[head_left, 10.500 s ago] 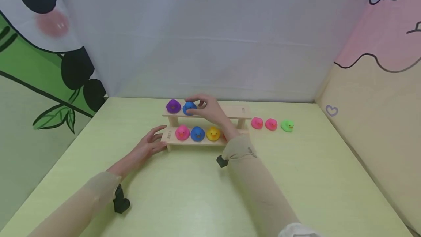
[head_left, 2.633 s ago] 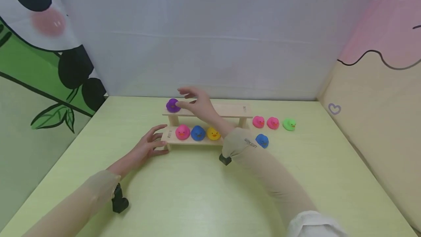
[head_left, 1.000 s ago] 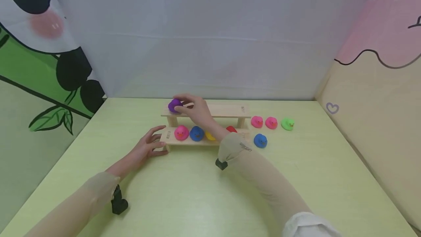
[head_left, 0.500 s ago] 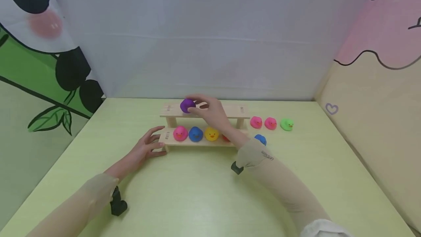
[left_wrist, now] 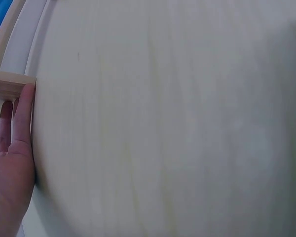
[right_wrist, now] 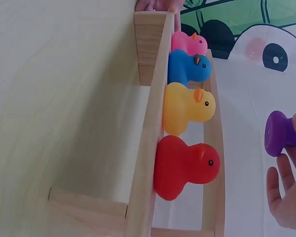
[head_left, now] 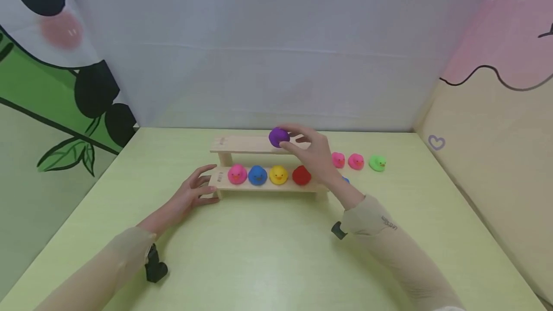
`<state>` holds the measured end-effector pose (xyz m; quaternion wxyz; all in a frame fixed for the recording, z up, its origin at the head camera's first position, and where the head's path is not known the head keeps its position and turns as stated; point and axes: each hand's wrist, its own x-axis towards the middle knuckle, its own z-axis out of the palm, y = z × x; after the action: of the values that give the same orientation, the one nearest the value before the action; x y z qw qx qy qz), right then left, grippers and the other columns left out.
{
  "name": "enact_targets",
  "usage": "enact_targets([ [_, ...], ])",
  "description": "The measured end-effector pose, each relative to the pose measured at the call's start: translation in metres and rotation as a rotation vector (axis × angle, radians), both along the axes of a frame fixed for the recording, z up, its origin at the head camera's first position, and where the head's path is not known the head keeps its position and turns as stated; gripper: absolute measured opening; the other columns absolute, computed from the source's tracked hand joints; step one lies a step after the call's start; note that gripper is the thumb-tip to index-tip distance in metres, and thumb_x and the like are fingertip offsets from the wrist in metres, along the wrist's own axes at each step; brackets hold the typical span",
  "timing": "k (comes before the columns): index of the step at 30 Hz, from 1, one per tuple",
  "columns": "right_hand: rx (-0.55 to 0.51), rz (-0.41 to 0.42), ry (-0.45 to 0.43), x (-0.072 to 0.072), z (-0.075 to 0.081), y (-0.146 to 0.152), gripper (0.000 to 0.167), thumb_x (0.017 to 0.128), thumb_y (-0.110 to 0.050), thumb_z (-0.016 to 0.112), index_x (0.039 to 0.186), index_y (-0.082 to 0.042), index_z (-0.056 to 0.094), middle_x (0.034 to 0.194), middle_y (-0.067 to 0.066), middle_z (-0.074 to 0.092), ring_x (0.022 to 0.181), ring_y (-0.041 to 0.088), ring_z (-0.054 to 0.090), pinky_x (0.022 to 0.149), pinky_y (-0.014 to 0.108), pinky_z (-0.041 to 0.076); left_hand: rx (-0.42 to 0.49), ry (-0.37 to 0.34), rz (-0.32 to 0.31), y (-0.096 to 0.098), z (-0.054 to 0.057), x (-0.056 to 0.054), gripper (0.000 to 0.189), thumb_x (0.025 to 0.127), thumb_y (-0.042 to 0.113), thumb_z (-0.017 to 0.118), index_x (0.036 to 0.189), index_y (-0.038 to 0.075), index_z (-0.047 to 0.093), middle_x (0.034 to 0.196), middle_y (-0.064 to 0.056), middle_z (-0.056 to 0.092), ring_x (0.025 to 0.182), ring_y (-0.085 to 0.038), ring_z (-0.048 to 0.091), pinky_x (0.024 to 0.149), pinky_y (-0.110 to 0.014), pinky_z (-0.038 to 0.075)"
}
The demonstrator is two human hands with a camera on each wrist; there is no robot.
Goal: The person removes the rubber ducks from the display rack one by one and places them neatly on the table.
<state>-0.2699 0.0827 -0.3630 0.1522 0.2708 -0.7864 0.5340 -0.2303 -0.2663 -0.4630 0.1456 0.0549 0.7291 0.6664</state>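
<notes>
My right hand (head_left: 314, 155) pinches a purple rubber duck (head_left: 278, 137) between thumb and fingers, over the right part of the upper tier (head_left: 242, 144) of a small wooden two-step shelf. In the right wrist view the purple duck (right_wrist: 280, 133) shows its flat base, clear of the wood. My left hand (head_left: 192, 192) rests against the left end of the shelf, fingers extended along its leg (left_wrist: 12, 79). Along the lower tier (head_left: 268, 187) stand a pink duck (head_left: 237, 174), a blue duck (head_left: 257, 175), a yellow duck (head_left: 278, 175) and a red duck (head_left: 301, 175).
On the table (head_left: 259, 248), right of the shelf, sit two pink ducks (head_left: 356, 161) and a green duck (head_left: 378, 162). Another blue duck (head_left: 346, 180) is mostly hidden behind my right wrist. A white backdrop (head_left: 276, 85) closes off the table's far edge.
A blue duck from the upper tier now sits on the table at the right. My right hand has taken the purple duck from the upper tier's left end and carried it right. The left hand stays put.
</notes>
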Motion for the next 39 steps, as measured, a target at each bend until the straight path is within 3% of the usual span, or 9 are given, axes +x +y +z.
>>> enact_targets([
  [7, -0.002, -0.093, -0.023, 0.015, -0.004, 0.025, 0.041, 0.088, -0.025, 0.076, 0.127, -0.023, 0.067, 0.121, 0.001, 0.07, 0.108, 0.018, 0.062, 0.089, 0.031, 0.057, -0.003, 0.007, -0.008, -0.001, -0.001, -0.001, 0.069, 0.1, 0.019, 0.058, 0.156, 0.025, 0.02, 0.148, -0.016, 0.036, 0.113, -0.011, 0.061, 0.097, -0.041, 0.058],
  [15, -0.001, -0.149, -0.061, 0.028, -0.019, 0.059, 0.042, 0.088, -0.024, 0.075, 0.129, -0.023, 0.066, 0.119, 0.005, 0.07, 0.109, 0.022, 0.06, 0.087, 0.019, 0.054, -0.001, -0.004, 0.002, -0.001, -0.002, -0.004, 0.068, 0.099, 0.019, 0.058, 0.156, 0.027, 0.022, 0.146, -0.011, 0.037, 0.115, -0.011, 0.06, 0.097, -0.04, 0.058],
  [19, 0.012, -0.182, -0.047, 0.033, -0.028, 0.076, 0.042, 0.088, -0.021, 0.075, 0.129, -0.023, 0.066, 0.114, 0.006, 0.07, 0.105, 0.027, 0.061, 0.083, 0.021, 0.055, 0.008, -0.004, -0.003, -0.001, -0.002, -0.004, 0.068, 0.1, 0.018, 0.058, 0.156, 0.026, 0.021, 0.145, -0.011, 0.038, 0.114, -0.011, 0.061, 0.097, -0.04, 0.058],
  [26, 0.069, -0.258, -0.04, 0.045, -0.04, 0.106, 0.04, 0.089, -0.02, 0.074, 0.129, -0.021, 0.066, 0.115, 0.004, 0.07, 0.103, 0.009, 0.058, 0.084, 0.018, 0.052, 0.028, 0.003, -0.02, -0.001, -0.002, -0.004, 0.069, 0.1, 0.017, 0.057, 0.157, 0.024, 0.019, 0.144, -0.011, 0.038, 0.114, -0.011, 0.061, 0.097, -0.041, 0.057],
  [29, 0.089, -0.273, -0.009, 0.047, -0.046, 0.118, 0.04, 0.088, -0.017, 0.074, 0.128, -0.019, 0.066, 0.119, 0.005, 0.07, 0.101, 0.004, 0.059, 0.082, 0.013, 0.051, 0.026, 0.005, -0.019, -0.001, -0.002, -0.004, 0.069, 0.1, 0.017, 0.057, 0.157, 0.023, 0.019, 0.145, -0.012, 0.038, 0.114, -0.012, 0.061, 0.097, -0.041, 0.057],
  [33, 0.114, -0.291, 0.038, 0.05, -0.053, 0.133, 0.041, 0.085, -0.011, 0.077, 0.125, -0.015, 0.068, 0.113, 0.008, 0.073, 0.098, 0.002, 0.061, 0.079, 0.011, 0.051, 0.024, 0.0, -0.014, -0.001, -0.002, -0.003, 0.069, 0.1, 0.017, 0.058, 0.156, 0.024, 0.02, 0.146, -0.013, 0.037, 0.114, -0.012, 0.061, 0.097, -0.041, 0.057],
  [39, 0.218, -0.342, 0.112, 0.052, -0.063, 0.153, 0.041, 0.082, -0.008, 0.079, 0.122, -0.012, 0.07, 0.105, 0.009, 0.074, 0.094, 0.009, 0.064, 0.076, 0.014, 0.051, 0.029, -0.006, -0.011, 0.0, -0.002, -0.002, 0.069, 0.099, 0.015, 0.058, 0.156, 0.025, 0.02, 0.146, -0.013, 0.037, 0.113, -0.01, 0.061, 0.097, -0.042, 0.057],
])
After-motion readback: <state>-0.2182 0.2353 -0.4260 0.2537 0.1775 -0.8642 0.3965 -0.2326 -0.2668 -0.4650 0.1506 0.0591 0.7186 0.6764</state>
